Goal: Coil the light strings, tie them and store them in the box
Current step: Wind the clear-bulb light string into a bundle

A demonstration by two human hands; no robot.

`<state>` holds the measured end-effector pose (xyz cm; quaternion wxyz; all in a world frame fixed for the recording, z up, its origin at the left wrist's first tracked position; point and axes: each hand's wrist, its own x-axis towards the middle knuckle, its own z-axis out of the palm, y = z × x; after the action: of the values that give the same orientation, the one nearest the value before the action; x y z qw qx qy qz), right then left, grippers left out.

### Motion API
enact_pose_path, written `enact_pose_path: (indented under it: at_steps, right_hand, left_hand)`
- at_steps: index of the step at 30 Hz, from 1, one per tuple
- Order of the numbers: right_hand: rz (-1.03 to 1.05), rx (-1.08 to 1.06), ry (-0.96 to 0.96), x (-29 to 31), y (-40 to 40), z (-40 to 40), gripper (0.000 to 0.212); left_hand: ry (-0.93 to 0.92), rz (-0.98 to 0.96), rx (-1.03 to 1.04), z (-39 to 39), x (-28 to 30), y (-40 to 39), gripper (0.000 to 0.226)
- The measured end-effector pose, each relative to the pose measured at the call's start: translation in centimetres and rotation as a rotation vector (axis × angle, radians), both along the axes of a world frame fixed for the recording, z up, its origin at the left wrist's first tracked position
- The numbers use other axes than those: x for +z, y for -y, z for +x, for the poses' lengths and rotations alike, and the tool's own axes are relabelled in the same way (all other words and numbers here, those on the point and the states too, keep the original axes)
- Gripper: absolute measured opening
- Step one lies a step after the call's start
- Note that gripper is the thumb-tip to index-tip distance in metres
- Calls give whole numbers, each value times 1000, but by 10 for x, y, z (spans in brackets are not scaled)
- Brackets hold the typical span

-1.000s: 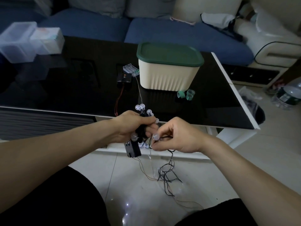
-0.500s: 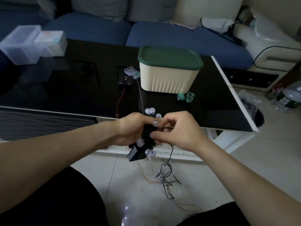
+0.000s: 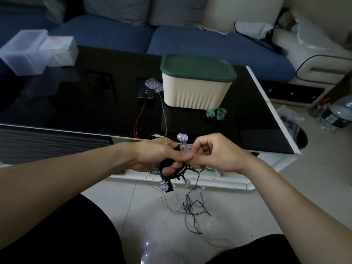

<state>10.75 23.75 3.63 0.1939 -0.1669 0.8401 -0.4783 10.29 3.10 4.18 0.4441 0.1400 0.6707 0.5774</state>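
My left hand (image 3: 158, 156) grips a coiled bundle of black light string (image 3: 172, 173) with clear round bulbs, just in front of the table's near edge. My right hand (image 3: 213, 153) pinches the string beside the left thumb, fingers curled. The loose tail of the string (image 3: 192, 208) hangs down and lies tangled on the floor tiles. A cream box with a green lid (image 3: 197, 82), lid on, stands on the black glass table (image 3: 76, 103). Two battery packs, one black (image 3: 145, 95) and one clear (image 3: 152, 84), lie left of the box with wires running to the table edge.
Green tie bands (image 3: 217, 113) lie in front of the box. Clear plastic containers (image 3: 36, 50) sit at the table's far left. A blue sofa (image 3: 209, 40) is behind. A water bottle (image 3: 335, 115) and a dark bin (image 3: 299, 136) are on the floor at right.
My right hand has brought another turn of string up against the bundle in the left hand. The coil has grown and the loose tail on the floor has shortened a little.
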Motion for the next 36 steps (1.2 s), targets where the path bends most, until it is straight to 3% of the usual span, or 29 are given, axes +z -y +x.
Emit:
enact_pose_path:
  at_steps: [7,10,14,22,25,28,31,33,36]
  right_hand:
    - [15,-70,-89,1,-10,-2,15]
    - [-17,-101,-97,1,-4,-1,16]
    - [-9,-141,-25,3,-7,-1,25]
    - [16,-153,5,7,-7,-2,34]
    - [-79,-165,144,7,-6,-1,30]
    - [-236,-187,415,7,0,2,23]
    - [-158,-215,504,3,6,6,23]
    - [-43,-247,427,-2,10,8,23]
    - [137,-221,139,-10,16,7,15]
  left_hand:
    - [-21,-27,-67,-4,-7,10,29]
    - [-34,-18,-47,-3,-8,9,28]
    - [28,84,173,-9,-2,12,19]
    - [178,289,536,-17,9,19,25]
    - [196,334,661,-20,10,19,26]
    - [206,362,770,-22,10,17,27]
    - [218,396,875,-22,11,16,28]
    - [251,408,927,-23,11,18,31]
    - [269,328,982,-24,9,21,36]
